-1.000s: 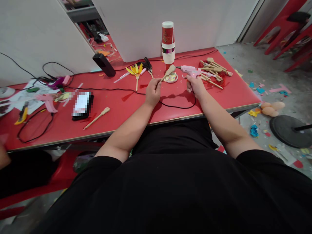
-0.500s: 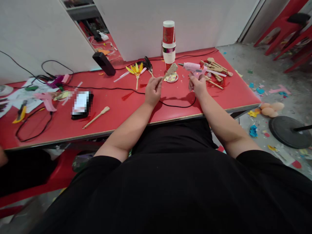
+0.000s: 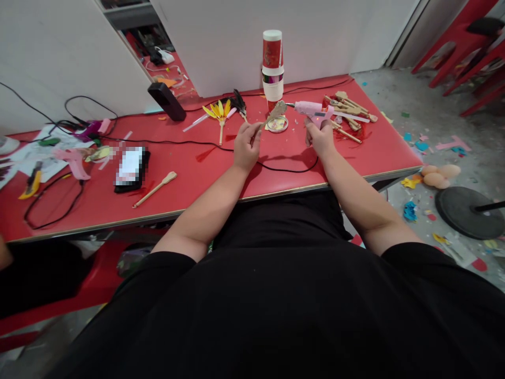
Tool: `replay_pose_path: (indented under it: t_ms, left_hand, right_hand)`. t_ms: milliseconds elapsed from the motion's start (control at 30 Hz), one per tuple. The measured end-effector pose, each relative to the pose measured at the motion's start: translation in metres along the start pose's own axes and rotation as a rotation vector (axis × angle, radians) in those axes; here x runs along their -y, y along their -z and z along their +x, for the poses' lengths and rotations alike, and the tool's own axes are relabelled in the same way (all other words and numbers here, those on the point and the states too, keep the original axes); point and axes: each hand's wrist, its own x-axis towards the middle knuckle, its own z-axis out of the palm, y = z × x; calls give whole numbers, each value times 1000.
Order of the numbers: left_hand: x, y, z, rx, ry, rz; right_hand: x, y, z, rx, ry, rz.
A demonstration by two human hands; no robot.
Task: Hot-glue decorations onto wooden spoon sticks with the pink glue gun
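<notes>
Currently the left hand [image 3: 246, 145] pinches a wooden spoon [image 3: 272, 115] above the red table [image 3: 197, 173]; the right hand [image 3: 320, 138] grips the pink glue gun [image 3: 313, 109], nozzle near the bowl: gluing step, requiring steady nozzle alignment

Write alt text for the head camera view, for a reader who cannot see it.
A seated person at a red table holds a wooden spoon in the left hand and a pink glue gun in the right hand, its nozzle aimed toward the spoon. Behind them are stacked paper cups and a pile of wooden spoons.
</notes>
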Motion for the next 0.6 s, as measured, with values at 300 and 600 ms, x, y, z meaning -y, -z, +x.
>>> replay_pose_path:
  t_ms: [300,600]
  left_hand:
    - [-6,0,2,-1,25,-31]
    - [-4,0,2,-30,7,-2]
  right_hand:
    - [-6,1,0,39,47,-106]
    - [5,-2,-11,68,78,-161]
